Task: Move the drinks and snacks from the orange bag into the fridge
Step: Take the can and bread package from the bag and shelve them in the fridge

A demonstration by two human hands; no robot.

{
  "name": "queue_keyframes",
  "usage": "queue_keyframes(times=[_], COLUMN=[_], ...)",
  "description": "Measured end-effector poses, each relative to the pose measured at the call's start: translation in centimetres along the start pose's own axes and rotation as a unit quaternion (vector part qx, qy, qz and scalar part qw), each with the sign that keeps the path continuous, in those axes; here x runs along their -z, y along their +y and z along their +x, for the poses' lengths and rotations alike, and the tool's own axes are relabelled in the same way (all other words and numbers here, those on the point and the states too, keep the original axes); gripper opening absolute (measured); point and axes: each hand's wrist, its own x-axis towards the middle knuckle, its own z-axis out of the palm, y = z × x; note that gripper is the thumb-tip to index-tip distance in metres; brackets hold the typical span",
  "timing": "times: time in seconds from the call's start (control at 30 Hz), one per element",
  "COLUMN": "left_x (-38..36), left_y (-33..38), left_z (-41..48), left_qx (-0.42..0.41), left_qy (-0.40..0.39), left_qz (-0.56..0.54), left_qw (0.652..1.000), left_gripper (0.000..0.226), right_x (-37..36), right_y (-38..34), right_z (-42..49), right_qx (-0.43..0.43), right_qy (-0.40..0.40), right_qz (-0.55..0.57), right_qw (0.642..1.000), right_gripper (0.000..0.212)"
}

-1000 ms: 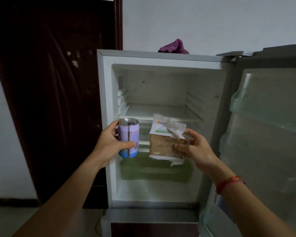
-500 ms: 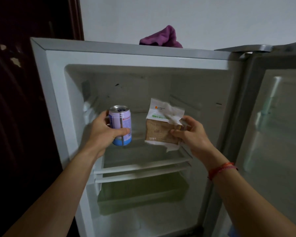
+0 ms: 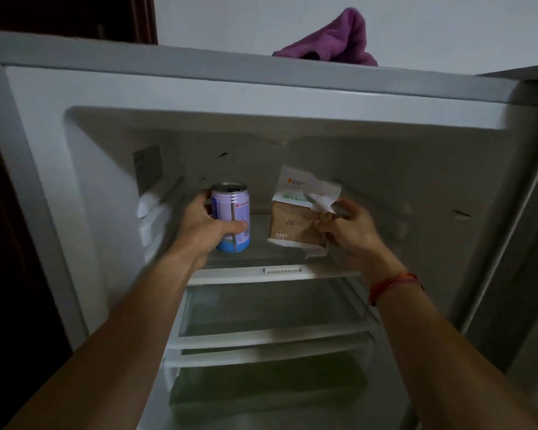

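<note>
Both arms reach into the open fridge (image 3: 261, 88), so the step in hand is setting down one load of goods. The left hand (image 3: 205, 225) is wrapped round an upright purple-and-blue drink can (image 3: 232, 212), thumb across its front and fingers behind it. The can's base sits at or just above the top shelf (image 3: 277, 271) below the hand; whether it touches cannot be told. Just to the right of that hand, the right hand (image 3: 351, 234) pinches the near edge of a snack packet (image 3: 295, 221), a brown slab in white wrapping, between thumb and curled fingers. The packet stands on end to the left of this hand, its lower corner low over the same shelf. Can and packet are near each other but apart. A red wristband (image 3: 395, 283) circles the right wrist. Below both forearms lie two more shelves. A purple cloth (image 3: 333, 41) rests on the fridge roof above the right hand. The orange bag is out of view.

Next, I judge, each hand needs to lower its item until it bears on the shelf, then loosen and draw back. The can should stand by itself. The thin packet may topple once let go, so laying it flat or leaning it against the back wall looks safer.
</note>
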Motion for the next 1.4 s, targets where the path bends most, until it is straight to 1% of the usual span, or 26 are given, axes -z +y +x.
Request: queue_keyframes(times=[0.13,0.23,0.33,0.47,0.57,0.67,0.83,1.03,1.23,1.33,1.4], left_x=[-0.8,-1.3,-1.6,-1.8,-1.8,-1.8,-1.9,-1.7,-1.7,-1.8,-1.8], left_y=[-1.7,-2.7,-3.4,-3.7,-4.0,-4.4,-4.5,-4.7,-4.8,-4.6,-4.2], left_z=[2.6,4.0,5.0,6.1,6.7,7.2,7.9,7.9,8.0,7.6,7.2], left_qx=[0.018,0.028,0.03,0.03,0.035,0.041,0.043,0.042,0.033,0.022,0.012], left_qy=[0.01,0.005,0.007,0.006,0.005,0.007,0.0,-0.009,-0.003,-0.003,-0.002], left_qz=[0.004,0.014,0.012,0.017,0.02,0.014,0.009,0.02,0.036,0.053,0.07], left_qw=[1.0,1.0,0.999,0.999,0.999,0.999,0.999,0.999,0.999,0.998,0.997], left_gripper=[0.064,0.07,0.066,0.066,0.067,0.068,0.068,0.065,0.068,0.07,0.073], right_x=[-1.1,-1.7,-1.8,-1.9,-2.2,-2.3,-2.6,-2.7,-2.8,-2.7,-2.6], right_y=[0.9,1.6,2.0,2.2,2.8,3.3,3.5,4.4,4.4,4.5,4.6], right_z=[3.0,5.0,6.7,7.8,8.5,8.9,9.9,10.3,10.3,10.3,10.5], right_qx=[-0.013,-0.005,0.009,-0.007,-0.017,-0.031,-0.012,-0.004,-0.003,0.014,0.024], right_qy=[-0.007,-0.029,-0.041,-0.052,-0.055,-0.075,-0.073,-0.067,-0.078,-0.085,-0.08], right_qz=[0.008,-0.018,-0.061,-0.026,-0.03,-0.024,-0.057,-0.071,-0.064,-0.046,-0.045], right_qw=[1.0,0.999,0.997,0.998,0.998,0.996,0.996,0.995,0.995,0.995,0.995], right_gripper=[0.053,0.045,0.04,0.046,0.046,0.044,0.042,0.043,0.045,0.045,0.041])
